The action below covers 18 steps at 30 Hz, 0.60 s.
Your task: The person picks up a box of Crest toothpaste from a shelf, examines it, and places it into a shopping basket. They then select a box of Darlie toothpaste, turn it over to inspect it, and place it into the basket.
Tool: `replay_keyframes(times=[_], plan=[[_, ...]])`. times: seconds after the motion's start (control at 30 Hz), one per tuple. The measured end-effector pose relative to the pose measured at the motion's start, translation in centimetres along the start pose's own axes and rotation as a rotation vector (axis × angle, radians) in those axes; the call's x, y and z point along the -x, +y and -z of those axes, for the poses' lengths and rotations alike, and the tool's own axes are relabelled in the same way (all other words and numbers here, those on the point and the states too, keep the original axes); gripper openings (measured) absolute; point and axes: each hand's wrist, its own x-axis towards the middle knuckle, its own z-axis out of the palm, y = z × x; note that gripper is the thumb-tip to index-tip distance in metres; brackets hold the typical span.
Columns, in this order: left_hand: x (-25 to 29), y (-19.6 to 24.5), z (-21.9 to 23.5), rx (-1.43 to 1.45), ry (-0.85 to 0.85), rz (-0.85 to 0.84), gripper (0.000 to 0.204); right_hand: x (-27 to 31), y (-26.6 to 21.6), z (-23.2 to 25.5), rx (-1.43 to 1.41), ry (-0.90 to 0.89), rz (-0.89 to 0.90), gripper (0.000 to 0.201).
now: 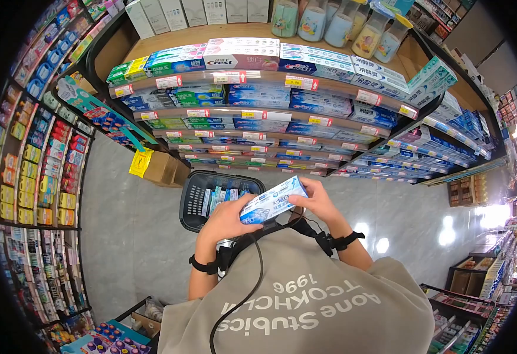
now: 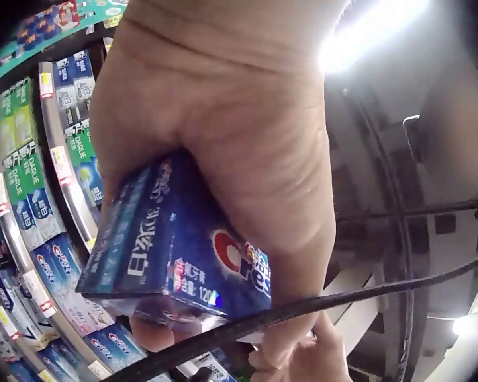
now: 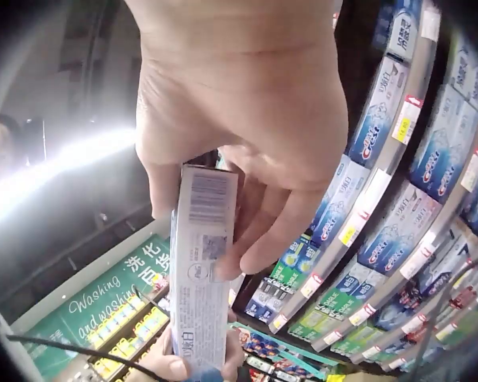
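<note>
**Blue-white toothpaste box point(image 1: 275, 200) gripped at both ends**

Box: long slim carton, looks unopened, held in front of the torso, slanted w/ its R end farther fwd. Top face in head view = white & pale blue, dark Chinese lettering, bluer toward the L end. L wrist cam: deep-blue sides, white Chinese characters, part of a red-and-white round logo, "120" in small print; a bit of rainbow shine nr one corner. R wrist cam: pale narrow side w/ barcode, QR code & lots of fine print, too small to read.

L hand point(image 1: 226, 219) wraps its end, thumb & fingers on opp. sides. R hand point(image 1: 320, 200) pinches the other end btwn thumb & fingers.

Dark shopping basket point(image 1: 189, 213) just past the L hand, w/ more small boxes inside. Black cable point(image 2: 398, 287) crosses in front of the box in L wrist cam.

Bkgd: shelves point(image 1: 270, 75) of toothpaste w/ red-and-white price tags; pink-white Crest carton point(image 1: 242, 54) up top, green-yellow Darlie boxes point(image 1: 127, 71) to its L.
</note>
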Motion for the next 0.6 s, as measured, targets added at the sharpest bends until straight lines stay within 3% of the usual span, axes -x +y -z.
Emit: replay_keyframes(times=[0.23, 0.47, 0.6], plan=[[0.3, -0.3, 0.1, 0.035, -0.099, -0.04, 0.068, 0.6, -2.6, 0.5, 0.034, -0.238, -0.126, 0.042], [0.2, -0.2, 1.1, -0.007, -0.075, -0.112, 0.064, 0.4, -3.0, -0.1, -0.042, -0.24, -0.229, 0.043], [-0.1, 0.2, 2.5, -0.054, -0.058, -0.082, 0.061, -0.2, -3.0, -0.8, -0.029, -0.135, -0.056, 0.041]])
